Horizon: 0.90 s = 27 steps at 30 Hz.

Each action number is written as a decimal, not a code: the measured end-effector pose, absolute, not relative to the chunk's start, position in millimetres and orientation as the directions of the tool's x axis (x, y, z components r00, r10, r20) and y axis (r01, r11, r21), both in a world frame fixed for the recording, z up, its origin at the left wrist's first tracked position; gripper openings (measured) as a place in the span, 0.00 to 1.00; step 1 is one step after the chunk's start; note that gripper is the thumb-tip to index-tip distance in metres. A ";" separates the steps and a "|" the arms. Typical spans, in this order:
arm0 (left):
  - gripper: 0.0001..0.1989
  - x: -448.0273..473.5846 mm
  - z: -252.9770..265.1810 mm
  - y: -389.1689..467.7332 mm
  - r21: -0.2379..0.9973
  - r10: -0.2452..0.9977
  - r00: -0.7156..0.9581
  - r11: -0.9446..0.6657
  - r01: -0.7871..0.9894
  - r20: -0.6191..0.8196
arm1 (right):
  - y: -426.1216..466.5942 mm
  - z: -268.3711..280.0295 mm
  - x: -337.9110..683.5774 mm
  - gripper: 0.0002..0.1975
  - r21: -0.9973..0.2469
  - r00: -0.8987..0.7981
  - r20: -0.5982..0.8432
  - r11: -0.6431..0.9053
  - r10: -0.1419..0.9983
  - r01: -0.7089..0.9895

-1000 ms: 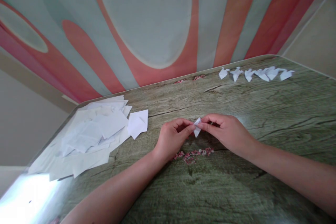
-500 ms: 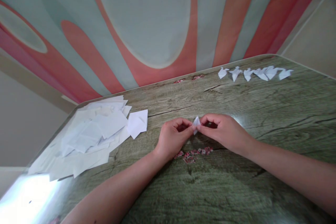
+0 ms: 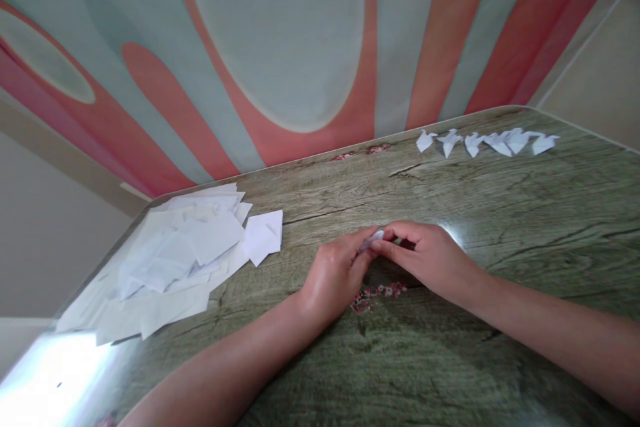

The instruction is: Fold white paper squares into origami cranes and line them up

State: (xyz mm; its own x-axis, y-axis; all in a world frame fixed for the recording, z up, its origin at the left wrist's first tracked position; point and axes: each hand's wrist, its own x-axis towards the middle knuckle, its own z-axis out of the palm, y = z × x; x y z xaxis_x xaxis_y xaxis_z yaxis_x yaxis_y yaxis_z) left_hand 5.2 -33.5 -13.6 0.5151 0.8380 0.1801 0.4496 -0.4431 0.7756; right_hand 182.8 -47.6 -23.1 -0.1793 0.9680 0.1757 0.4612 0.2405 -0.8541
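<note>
A small piece of folded white paper (image 3: pixel 373 239) is held between my two hands, above the middle of the table. My left hand (image 3: pixel 336 271) pinches it from the left, its fingers hiding much of it. From the right, my right hand (image 3: pixel 420 248) grips its other end between thumb and fingertips. Only a narrow, tilted strip of the paper shows, so its folded shape cannot be made out.
A heap of white paper sheets (image 3: pixel 215 237) covers the left of the wood-grain table (image 3: pixel 425 367). Beside it lie a few small paper squares (image 3: pixel 263 233). Several folded paper birds (image 3: pixel 450 141) stand in a row at the far right edge, near the patterned wall (image 3: pixel 280 33).
The folded paper has turned from upright, with its point up, to a slanted strip. My left hand has rolled over and now covers more of it. My right hand has barely shifted.
</note>
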 end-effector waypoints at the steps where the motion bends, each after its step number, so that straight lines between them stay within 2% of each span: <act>1: 0.15 6.0 -12.6 -34.3 0.792 0.833 0.528 -0.433 0.430 0.169 | -48.0 -22.7 182.4 0.09 -0.841 -0.186 0.196 0.262 0.963 0.474; 4: 0.14 8.0 -10.9 -32.9 0.854 0.839 0.535 -0.349 0.386 0.101 | -48.7 -19.2 182.6 0.09 -0.837 -0.171 0.192 0.252 0.966 0.485; 8: 0.10 9.0 -15.2 -25.2 0.963 0.883 0.461 -0.038 0.267 -0.093 | -48.0 -15.5 185.3 0.14 -0.888 -0.205 0.094 0.175 0.974 0.426; 10: 0.10 8.7 -18.3 -22.2 0.978 0.905 0.409 0.034 0.206 -0.118 | -47.2 -16.4 186.3 0.16 -0.908 -0.251 0.076 0.171 0.965 0.383; 12: 0.12 7.9 -19.5 -21.2 0.972 0.937 0.344 -0.026 0.233 -0.058 | -46.4 -18.7 186.4 0.16 -0.914 -0.268 0.077 0.176 0.960 0.366; 14: 0.11 6.6 -18.1 -22.3 0.931 0.945 0.324 -0.147 0.335 0.032 | -45.8 -20.9 185.9 0.15 -0.911 -0.260 0.070 0.168 0.963 0.377; 17: 0.10 4.7 -13.2 -25.9 0.848 0.904 0.417 -0.296 0.440 0.099 | -45.8 -21.9 184.9 0.15 -0.904 -0.241 0.042 0.140 0.970 0.404; 19: 0.12 4.3 -10.0 -28.5 0.850 0.864 0.499 -0.313 0.425 0.069 | -46.3 -21.1 184.7 0.14 -0.906 -0.233 0.026 0.122 0.972 0.406; 21: 0.13 5.0 -8.2 -30.3 0.902 0.824 0.565 -0.223 0.370 -0.028 | -46.9 -20.0 184.8 0.14 -0.906 -0.220 0.020 0.110 0.975 0.409; 23: 0.14 6.5 -7.9 -30.7 0.957 0.776 0.615 -0.053 0.284 -0.139 | -47.3 -19.6 184.7 0.13 -0.894 -0.194 0.022 0.106 0.981 0.435; 25: 0.16 8.2 -8.9 -29.6 0.974 0.748 0.628 0.115 0.195 -0.214 | -47.0 -20.3 184.4 0.10 -0.885 -0.153 0.044 0.109 0.987 0.453; 27: 0.15 9.1 -10.4 -27.8 0.967 0.756 0.603 0.216 0.136 -0.254 | -46.2 -21.9 184.0 0.06 -0.892 -0.109 0.088 0.127 0.990 0.433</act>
